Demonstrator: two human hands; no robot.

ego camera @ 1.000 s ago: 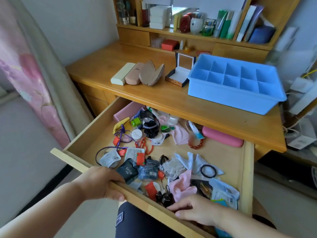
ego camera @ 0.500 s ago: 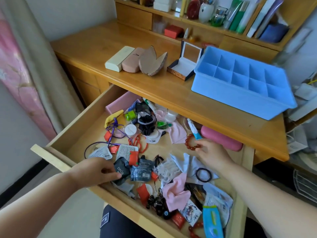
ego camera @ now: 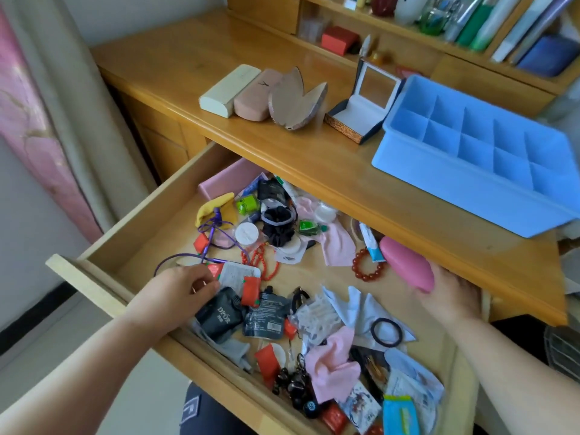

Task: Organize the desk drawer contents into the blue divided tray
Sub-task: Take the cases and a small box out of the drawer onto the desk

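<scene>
The blue divided tray stands empty on the desk top at the right, above the open wooden drawer. The drawer is full of small clutter: sachets, a black pouch, a red bead bracelet, hair ties, pink cloths, keyrings. My right hand grips the near end of a pink oblong case at the drawer's right side. At the front left, my left hand curls its fingers on a white packet, mostly hidden under the hand, beside the white sachet with red corners.
On the desk behind the drawer lie a cream case, a pink case, a brown leaf-shaped holder and an open small box. Shelves with bottles and books rise at the back. A curtain hangs at the left.
My right hand moved from the bead bracelet to the right and took hold of the pink case. My left hand shifted from the black pouch up to the white packets. The view moved closer.
</scene>
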